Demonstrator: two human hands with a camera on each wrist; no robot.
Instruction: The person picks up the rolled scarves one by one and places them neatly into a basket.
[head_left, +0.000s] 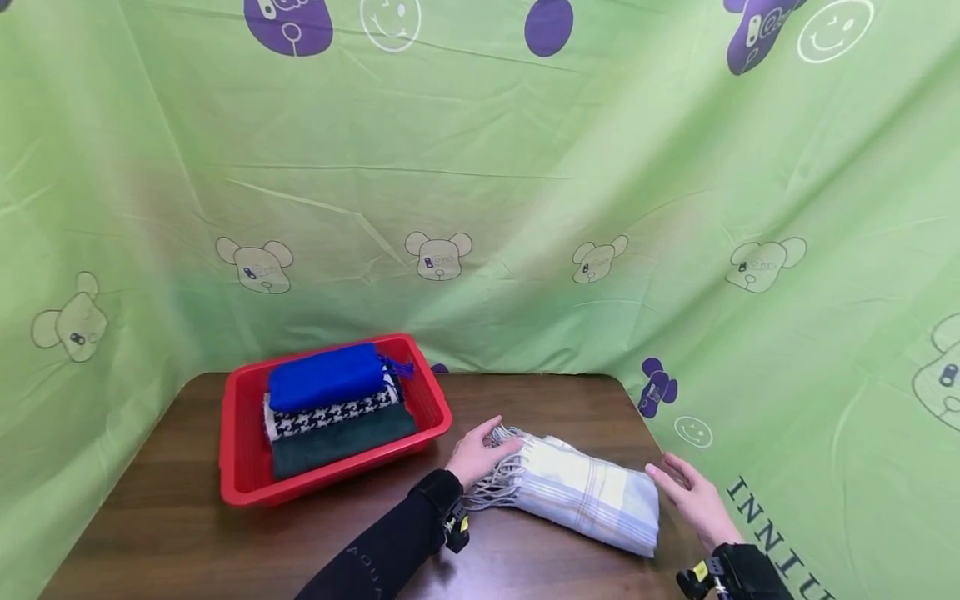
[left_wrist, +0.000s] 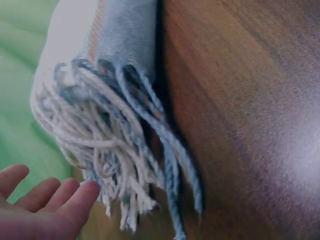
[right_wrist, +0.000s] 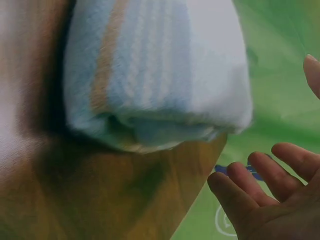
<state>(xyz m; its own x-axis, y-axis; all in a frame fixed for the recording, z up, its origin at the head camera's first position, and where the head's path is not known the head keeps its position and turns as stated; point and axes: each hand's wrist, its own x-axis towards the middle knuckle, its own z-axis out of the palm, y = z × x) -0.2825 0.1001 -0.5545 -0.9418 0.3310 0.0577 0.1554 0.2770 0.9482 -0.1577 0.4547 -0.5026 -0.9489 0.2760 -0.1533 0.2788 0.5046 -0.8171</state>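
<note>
A folded plaid scarf, pale blue and white with thin tan stripes, lies slantwise on the wooden table. Its twisted fringe spills out at the left end. My left hand is at that fringed end, fingers extended, with the fingertips right beside the strands. Off the scarf's folded right end is my right hand, its fingers spread and relaxed, holding nothing. In the right wrist view a gap shows between this hand and the folded edge.
A red plastic basket stands on the left of the table. Inside lie a blue folded cloth, a black-and-white houndstooth one and a dark green one. A green printed curtain hangs behind and around the table.
</note>
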